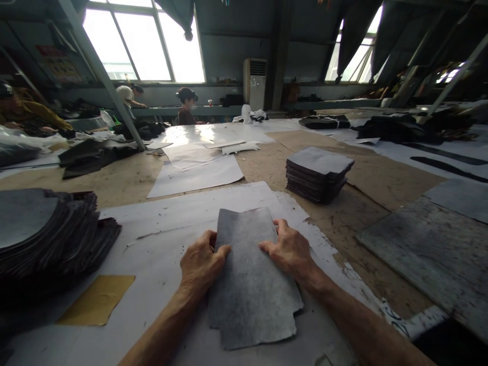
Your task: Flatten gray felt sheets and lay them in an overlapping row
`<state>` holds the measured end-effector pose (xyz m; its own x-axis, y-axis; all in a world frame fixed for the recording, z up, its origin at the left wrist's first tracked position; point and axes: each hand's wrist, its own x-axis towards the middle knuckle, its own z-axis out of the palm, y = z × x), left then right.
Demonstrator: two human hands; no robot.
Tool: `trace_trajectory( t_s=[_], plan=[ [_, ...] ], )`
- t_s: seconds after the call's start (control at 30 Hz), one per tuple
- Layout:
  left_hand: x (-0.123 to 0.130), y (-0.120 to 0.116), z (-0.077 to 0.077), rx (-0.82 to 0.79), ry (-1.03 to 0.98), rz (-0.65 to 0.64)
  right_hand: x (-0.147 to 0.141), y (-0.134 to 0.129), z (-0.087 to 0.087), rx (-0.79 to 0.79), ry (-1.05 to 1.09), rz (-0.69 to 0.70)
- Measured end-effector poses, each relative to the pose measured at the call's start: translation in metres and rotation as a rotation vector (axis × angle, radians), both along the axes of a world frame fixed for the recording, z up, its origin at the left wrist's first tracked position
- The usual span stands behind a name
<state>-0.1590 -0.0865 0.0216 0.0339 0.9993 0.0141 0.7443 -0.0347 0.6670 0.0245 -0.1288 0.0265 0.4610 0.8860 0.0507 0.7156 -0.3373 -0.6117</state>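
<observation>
Between curved hands [203, 258] (thumbs on top): gray panel [253, 284].

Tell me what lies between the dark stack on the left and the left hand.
White paper with dark specks, and a tan piece on it, nearer the stack than the left hand; the head view shows this.

Both forearms reach in from the near side, bare and angled toward each other. The left hand [204, 258] and right hand [292, 250] face one another, a little apart, wrists low, thumbs pointing inward, the fingers of each curled, the right index finger stretched forward.
</observation>
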Motion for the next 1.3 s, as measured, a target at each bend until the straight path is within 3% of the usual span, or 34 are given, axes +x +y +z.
trace_trajectory(
  t_s=[0.1, 0.27, 0.37, 0.53, 0.67, 0.97, 1.2, 1.3],
  plan=[
    [-0.002, 0.004, -0.003, 0.09, 0.089, 0.011, 0.006, 0.003, -0.007, 0.04, -0.206, 0.032],
    [-0.005, 0.021, -0.015, 0.218, -0.108, -0.074, 0.018, 0.012, -0.016, 0.174, -0.177, 0.072],
    [-0.005, 0.033, -0.019, 0.185, -0.09, -0.15, 0.022, 0.02, -0.019, 0.231, -0.156, 0.134],
    [-0.002, 0.041, -0.019, 0.099, 0.174, -0.227, 0.026, 0.037, -0.01, 0.09, -0.137, 0.283],
    [-0.001, 0.045, -0.018, 0.1, 0.211, -0.251, 0.033, 0.049, -0.002, 0.026, -0.124, 0.363],
    [-0.005, 0.061, -0.015, 0.046, 0.038, -0.324, 0.037, 0.06, -0.008, 0.0, -0.017, 0.315],
    [-0.002, 0.06, -0.015, 0.056, -0.003, -0.241, 0.03, 0.057, -0.011, -0.01, 0.05, 0.208],
    [-0.002, 0.06, -0.016, 0.058, -0.026, -0.206, 0.031, 0.054, -0.013, 0.026, 0.093, 0.224]
  ],
)
